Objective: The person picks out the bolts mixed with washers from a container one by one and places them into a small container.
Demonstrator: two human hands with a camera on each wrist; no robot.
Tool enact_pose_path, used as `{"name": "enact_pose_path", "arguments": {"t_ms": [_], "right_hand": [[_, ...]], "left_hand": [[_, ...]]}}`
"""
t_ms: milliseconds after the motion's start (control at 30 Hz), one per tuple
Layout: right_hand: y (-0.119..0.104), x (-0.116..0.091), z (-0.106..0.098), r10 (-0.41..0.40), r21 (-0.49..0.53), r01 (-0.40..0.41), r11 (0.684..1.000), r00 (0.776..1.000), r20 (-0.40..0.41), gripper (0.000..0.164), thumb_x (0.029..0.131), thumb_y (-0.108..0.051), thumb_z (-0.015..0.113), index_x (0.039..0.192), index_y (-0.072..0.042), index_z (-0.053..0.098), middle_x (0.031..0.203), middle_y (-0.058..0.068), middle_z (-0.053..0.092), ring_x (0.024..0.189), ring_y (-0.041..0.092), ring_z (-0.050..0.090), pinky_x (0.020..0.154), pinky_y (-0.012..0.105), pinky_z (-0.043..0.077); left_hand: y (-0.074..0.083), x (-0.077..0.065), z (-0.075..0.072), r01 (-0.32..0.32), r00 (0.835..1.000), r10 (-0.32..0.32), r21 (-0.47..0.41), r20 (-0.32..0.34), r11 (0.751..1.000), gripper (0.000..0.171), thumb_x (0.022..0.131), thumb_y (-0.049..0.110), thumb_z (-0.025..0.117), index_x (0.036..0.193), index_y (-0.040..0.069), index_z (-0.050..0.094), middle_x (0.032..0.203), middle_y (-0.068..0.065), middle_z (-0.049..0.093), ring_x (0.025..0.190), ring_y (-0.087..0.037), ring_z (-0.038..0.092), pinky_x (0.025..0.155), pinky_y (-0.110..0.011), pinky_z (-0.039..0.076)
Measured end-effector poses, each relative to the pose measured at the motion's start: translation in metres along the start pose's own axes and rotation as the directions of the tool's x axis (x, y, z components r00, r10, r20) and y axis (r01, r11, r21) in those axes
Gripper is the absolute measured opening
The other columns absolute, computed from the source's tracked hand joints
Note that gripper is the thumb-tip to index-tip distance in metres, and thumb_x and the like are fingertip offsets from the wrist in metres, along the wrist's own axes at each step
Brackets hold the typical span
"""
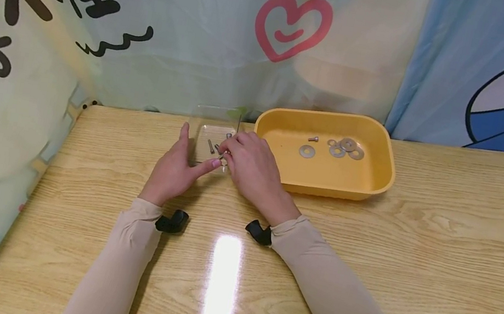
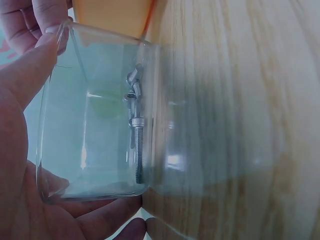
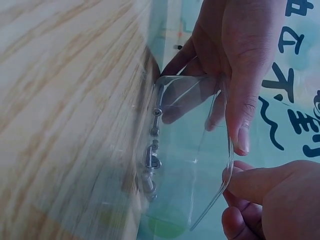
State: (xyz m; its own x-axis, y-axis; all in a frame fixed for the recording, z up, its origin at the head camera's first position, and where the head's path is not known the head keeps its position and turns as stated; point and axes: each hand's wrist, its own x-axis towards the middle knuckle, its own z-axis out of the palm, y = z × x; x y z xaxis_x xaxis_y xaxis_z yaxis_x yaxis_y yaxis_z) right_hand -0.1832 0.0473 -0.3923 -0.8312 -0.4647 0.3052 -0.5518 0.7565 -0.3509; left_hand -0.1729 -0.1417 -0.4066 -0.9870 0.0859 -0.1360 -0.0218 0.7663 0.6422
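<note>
A clear plastic box (image 2: 107, 135) stands on the table with its open top up. Several metal socket-head screws (image 2: 139, 150) lie on its bottom. My left hand (image 1: 174, 174) holds the box from the left, the thumb along the near rim and the fingers around the far side wall. At the near right corner, my right hand (image 1: 254, 171) pinches the rim between thumb and forefinger, close to the left thumb tip. In the head view the right fingers hide part of the screws and that corner.
A yellow plastic tub (image 1: 327, 183) stands just right of the box, partly behind my right hand. In it lie several flat washers (image 1: 307, 151) and one short screw (image 1: 313, 139). A printed cloth (image 1: 185, 79) hangs along the table's (image 1: 439, 266) back edge.
</note>
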Motion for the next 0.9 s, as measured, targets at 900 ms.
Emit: {"name": "enact_pose_path", "arguments": {"t_ms": [900], "right_hand": [[0.007, 0.0, -0.014, 0.05, 0.108, -0.047, 0.993, 0.998, -0.028, 0.012, 0.096, -0.01, 0.068, 0.106, -0.007, 0.075, 0.107, 0.009, 0.066, 0.104, 0.029, 0.057, 0.094, 0.039, 0.046]], "left_hand": [[0.0, 0.0, 0.0, 0.004, 1.0, -0.004, -0.008, 0.005, 1.0, 0.116, 0.089, 0.065, 0.064, 0.161, 0.003, -0.003, 0.161, -0.024, 0.024, 0.146, -0.037, 0.031, 0.115, -0.05, 0.031]]}}
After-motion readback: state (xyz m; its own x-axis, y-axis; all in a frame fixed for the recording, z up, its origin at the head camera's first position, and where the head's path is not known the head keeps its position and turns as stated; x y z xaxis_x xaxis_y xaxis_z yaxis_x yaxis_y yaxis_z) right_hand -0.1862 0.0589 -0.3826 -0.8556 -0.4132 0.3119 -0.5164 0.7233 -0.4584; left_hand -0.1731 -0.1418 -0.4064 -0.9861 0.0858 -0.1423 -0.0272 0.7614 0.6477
